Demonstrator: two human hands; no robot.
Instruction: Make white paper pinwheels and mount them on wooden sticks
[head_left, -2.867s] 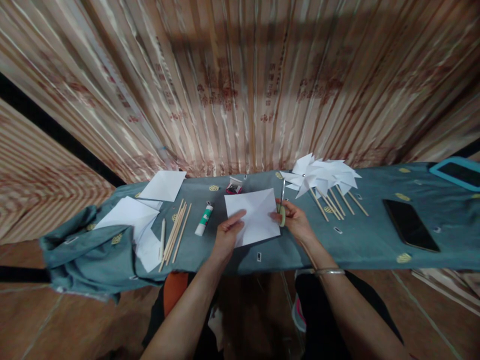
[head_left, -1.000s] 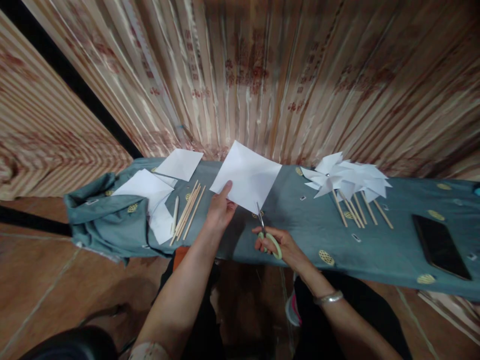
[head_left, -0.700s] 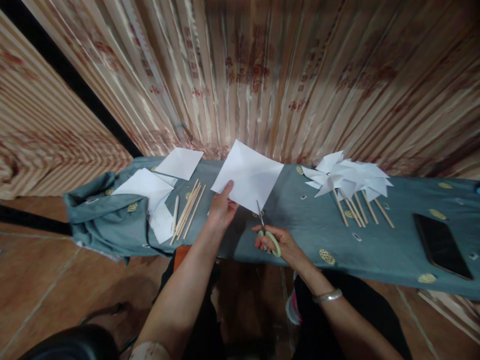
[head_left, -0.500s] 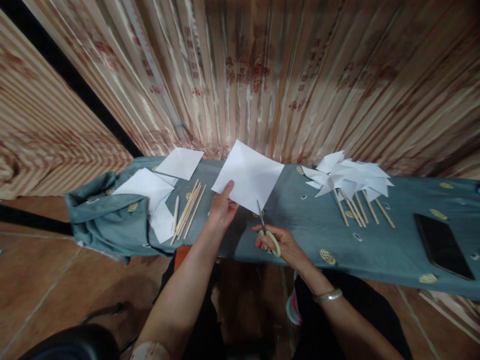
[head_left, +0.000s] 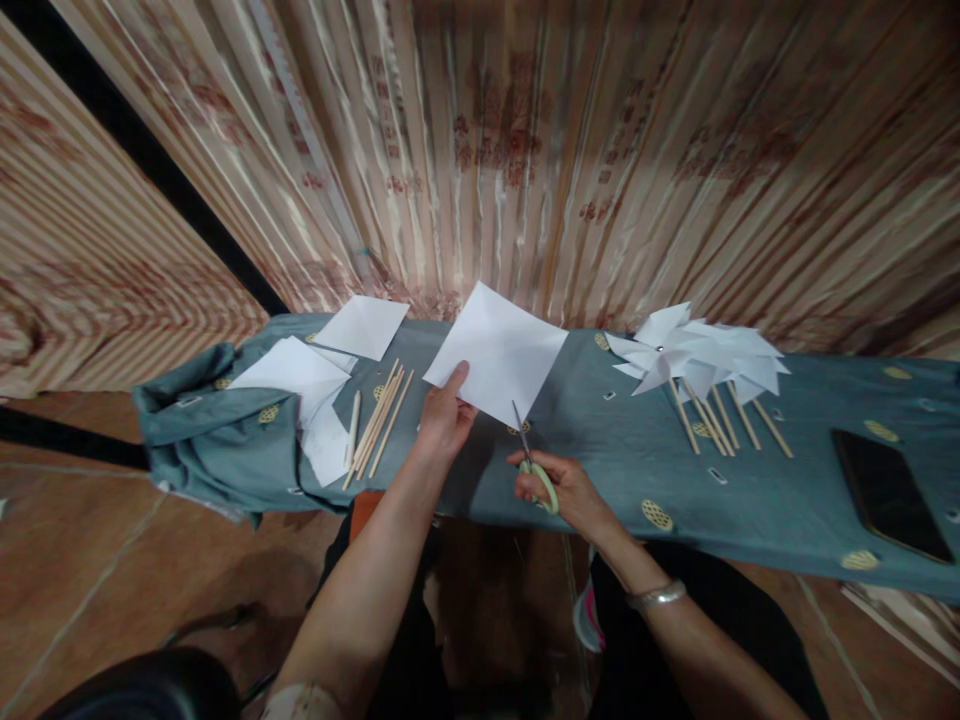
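My left hand (head_left: 448, 412) pinches the near left edge of a white square sheet of paper (head_left: 499, 345), thumb on top. The sheet is held with one corner pointing toward me. In my right hand (head_left: 559, 485) are scissors (head_left: 541, 482) with pale green handles. Their blades reach the paper's near corner and point away from me. Whether the blades are fully closed is too small to tell.
Left on the cloth-covered table (head_left: 480, 480) lie white paper sheets (head_left: 364, 327), several wooden sticks (head_left: 379, 425) and a white pencil-like stick (head_left: 352, 428). Paper pinwheels (head_left: 697, 350) on sticks lie to the right, then a dark phone or tablet (head_left: 889, 490). A pleated curtain hangs behind.
The scissors have shifted very slightly at the paper's near corner, and the paper's far corner has moved a little to the right. Both hands keep their holds.
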